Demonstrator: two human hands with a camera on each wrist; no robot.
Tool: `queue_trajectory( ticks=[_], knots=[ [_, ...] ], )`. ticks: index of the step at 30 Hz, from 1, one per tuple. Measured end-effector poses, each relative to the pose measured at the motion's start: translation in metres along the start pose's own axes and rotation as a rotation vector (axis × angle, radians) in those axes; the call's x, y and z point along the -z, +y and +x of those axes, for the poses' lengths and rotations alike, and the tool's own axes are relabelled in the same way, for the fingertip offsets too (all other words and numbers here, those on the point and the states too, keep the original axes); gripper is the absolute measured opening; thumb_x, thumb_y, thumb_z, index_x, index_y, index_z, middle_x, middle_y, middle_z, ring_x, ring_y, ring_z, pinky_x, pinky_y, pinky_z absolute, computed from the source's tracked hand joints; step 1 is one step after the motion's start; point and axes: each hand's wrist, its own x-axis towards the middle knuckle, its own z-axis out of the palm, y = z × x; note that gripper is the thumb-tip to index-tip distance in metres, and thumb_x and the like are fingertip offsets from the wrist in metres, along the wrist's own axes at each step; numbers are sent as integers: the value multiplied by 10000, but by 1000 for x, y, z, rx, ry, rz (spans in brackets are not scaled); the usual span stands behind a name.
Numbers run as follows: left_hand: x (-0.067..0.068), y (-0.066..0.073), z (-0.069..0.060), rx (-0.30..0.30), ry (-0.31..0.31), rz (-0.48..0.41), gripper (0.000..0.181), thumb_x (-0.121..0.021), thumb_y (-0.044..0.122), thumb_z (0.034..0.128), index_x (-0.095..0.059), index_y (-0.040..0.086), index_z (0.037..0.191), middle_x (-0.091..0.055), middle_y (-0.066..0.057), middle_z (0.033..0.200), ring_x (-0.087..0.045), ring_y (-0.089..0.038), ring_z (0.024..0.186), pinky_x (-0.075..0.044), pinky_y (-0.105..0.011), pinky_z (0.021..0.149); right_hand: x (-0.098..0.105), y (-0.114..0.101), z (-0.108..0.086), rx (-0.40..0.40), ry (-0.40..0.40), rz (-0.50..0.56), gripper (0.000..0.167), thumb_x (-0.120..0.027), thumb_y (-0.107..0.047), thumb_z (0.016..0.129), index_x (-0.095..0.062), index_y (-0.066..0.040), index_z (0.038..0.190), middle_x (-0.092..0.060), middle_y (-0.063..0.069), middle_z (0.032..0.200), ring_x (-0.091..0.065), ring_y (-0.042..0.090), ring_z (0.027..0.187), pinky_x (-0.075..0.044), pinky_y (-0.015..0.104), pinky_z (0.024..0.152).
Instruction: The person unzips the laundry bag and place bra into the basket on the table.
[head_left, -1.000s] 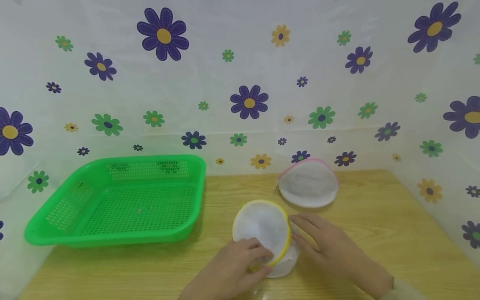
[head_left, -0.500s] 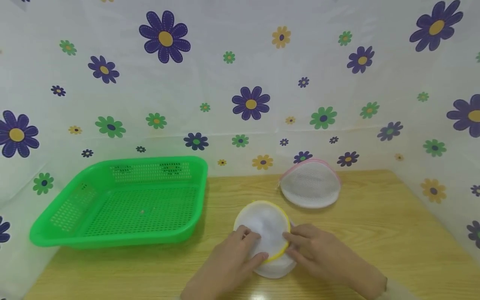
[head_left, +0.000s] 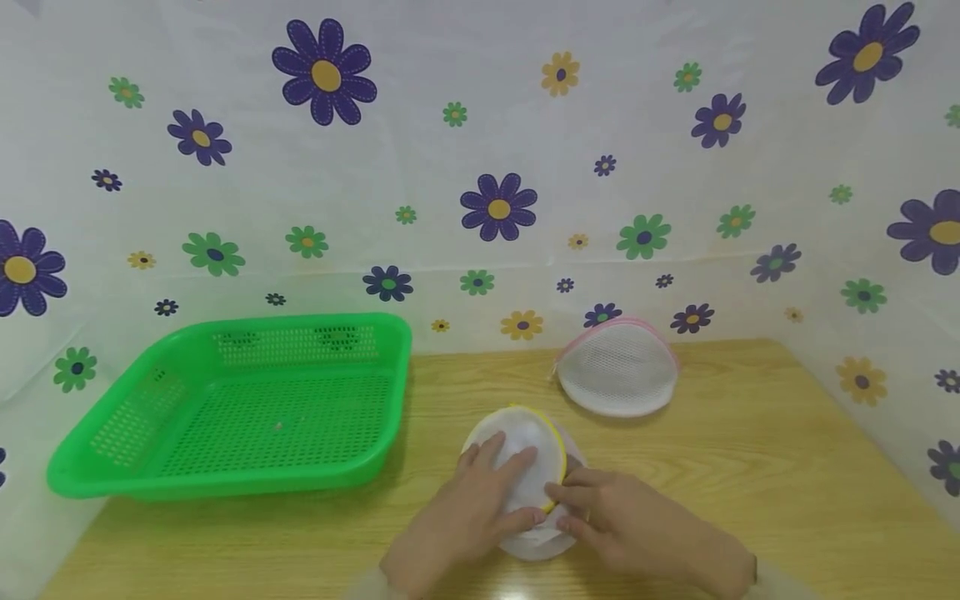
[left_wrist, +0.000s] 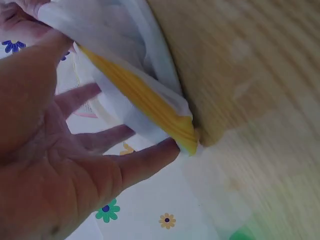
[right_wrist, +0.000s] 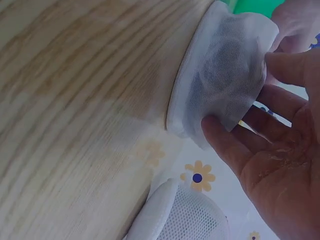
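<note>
White mesh with yellow trim: round bag point(head_left: 528, 429) at lower centre of the frame, on the worktop point(head_left: 750, 467). Left hand point(head_left: 468, 508): grip wide, fingers spread over the bag's upper face. Right hand point(head_left: 637, 517): grip narrow, thumb and index finger appearing to pinch the rim. Pink-edged bag point(head_left: 618, 371) well apart, right of centre; green basket point(head_left: 262, 483) at left.

Judgement: step in hand looks like working the yellow rim by fingertip. Next move calls for light left-hand pressure and a secure right pinch; thin mesh may slip or fold.
</note>
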Motion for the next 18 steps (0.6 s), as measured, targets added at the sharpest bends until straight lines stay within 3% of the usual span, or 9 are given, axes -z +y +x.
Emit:
queue_trajectory(
  ticks=[4,9,14,18],
  knots=[
    [4,-3,4,-36,-36,-22,564,-687,463,942,-580,183,1419,-410,-275,1540,-410,-552,1402,-387,-687,1112,1,8,-1,-28,-17,144,358,-576,-310,1046,-680,-120,1332,-697,-39,1301,-662,151,1213,-569,375,992],
    [3,-6,9,-97,-25,-60,339,-743,374,907,-704,155,1164,-543,-197,1449,-453,-395,1431,-317,-631,1193,8,24,1,-112,47,380,246,-614,-262,1029,-751,-143,1195,-759,-59,1165,-690,69,1086,-589,292,893],
    [2,-7,10,-112,-22,-75,174,-784,313,879,-707,159,902,-619,-167,1361,-475,-357,1424,-314,-625,1196,18,40,23,-200,156,347,187,-640,-174,1000,-783,-108,1100,-789,-37,1014,-684,27,919,-572,233,774],
    [-1,-9,9,-132,-14,-84,193,-796,277,865,-659,190,759,-678,-163,1287,-479,-357,1428,-308,-659,1183,25,50,51,-217,232,260,183,-645,-108,973,-781,-57,1084,-787,42,1020,-722,132,925,-601,272,768]
  ],
)
